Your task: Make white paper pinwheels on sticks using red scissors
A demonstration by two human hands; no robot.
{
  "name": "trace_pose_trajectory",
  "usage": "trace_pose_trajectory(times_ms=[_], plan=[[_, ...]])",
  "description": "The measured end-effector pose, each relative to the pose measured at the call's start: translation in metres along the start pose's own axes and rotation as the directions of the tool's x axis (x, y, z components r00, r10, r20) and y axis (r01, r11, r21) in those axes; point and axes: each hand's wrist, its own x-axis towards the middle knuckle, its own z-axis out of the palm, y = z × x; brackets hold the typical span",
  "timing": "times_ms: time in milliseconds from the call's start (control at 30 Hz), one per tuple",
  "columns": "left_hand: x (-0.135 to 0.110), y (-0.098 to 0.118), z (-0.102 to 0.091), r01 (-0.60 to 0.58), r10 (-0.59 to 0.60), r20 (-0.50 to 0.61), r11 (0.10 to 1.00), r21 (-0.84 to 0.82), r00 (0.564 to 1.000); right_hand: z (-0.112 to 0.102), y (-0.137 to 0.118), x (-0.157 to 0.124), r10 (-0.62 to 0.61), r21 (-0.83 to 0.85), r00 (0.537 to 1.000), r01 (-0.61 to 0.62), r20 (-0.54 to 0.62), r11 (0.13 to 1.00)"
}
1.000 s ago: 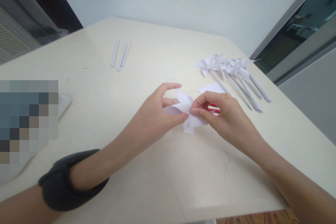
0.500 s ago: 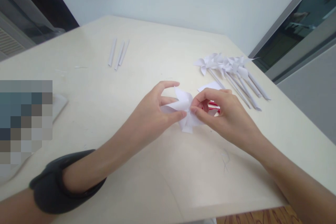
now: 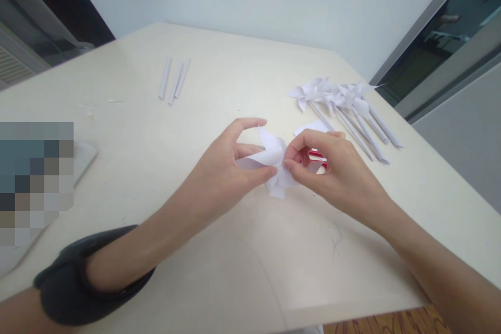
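A white paper pinwheel (image 3: 270, 154) with curled blades is between my two hands above the table. My left hand (image 3: 238, 159) grips it from the left, thumb at its centre and fingers behind the blades. My right hand (image 3: 321, 159) pinches at the pinwheel's middle with thumb and forefinger; anything small between those fingertips is hidden. Partly covered by the right hand, a red-handled tool (image 3: 318, 154) lies on the table. Just behind that hand is a flat piece of white paper (image 3: 311, 127).
Several paper pinwheels on rolled sticks (image 3: 332, 95) lie at the right. Three rolled paper tubes (image 3: 175, 82) rest at the back left. Thin thread-like scraps (image 3: 335, 242) lie near the front. A white object (image 3: 85, 156), partly pixelated, sits at the left edge.
The view has shifted slightly. Both hands keep nearly the same hold on the pinwheel, whose blades have tilted a little.
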Motion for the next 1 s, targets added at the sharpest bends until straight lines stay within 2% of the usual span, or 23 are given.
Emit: trace_pose_trajectory(times_ms=[233,333,467,667,833,900,1000], plan=[[0.000,0.003,0.001,0.044,-0.045,-0.023,0.998,-0.039,0.999,0.001,0.000,-0.001,0.032,0.005,0.999,-0.032,0.022,0.999],[0.000,0.004,0.000,0.072,-0.071,0.007,0.997,-0.040,0.997,0.001,0.001,-0.001,0.040,0.007,0.999,-0.041,0.035,0.999],[0.000,0.004,-0.002,0.038,-0.036,0.029,0.998,-0.042,0.999,0.002,0.003,-0.002,0.039,0.002,0.998,-0.039,0.047,0.999],[0.003,0.012,-0.009,0.083,-0.077,0.140,0.996,-0.036,0.987,0.002,0.007,-0.001,-0.004,-0.030,1.000,0.005,0.027,1.000],[0.013,0.005,-0.027,0.123,-0.123,0.198,0.992,0.009,0.973,-0.007,0.021,0.014,-0.003,-0.065,0.999,0.001,-0.044,0.998],[0.014,-0.002,-0.038,0.159,-0.164,0.194,0.987,0.037,0.967,-0.010,0.027,0.026,-0.006,-0.072,0.999,0.003,-0.036,0.997],[0.006,-0.013,-0.054,0.240,-0.238,0.055,0.970,-0.027,0.970,-0.008,0.034,0.055,-0.057,-0.035,0.997,0.059,0.055,0.998]])
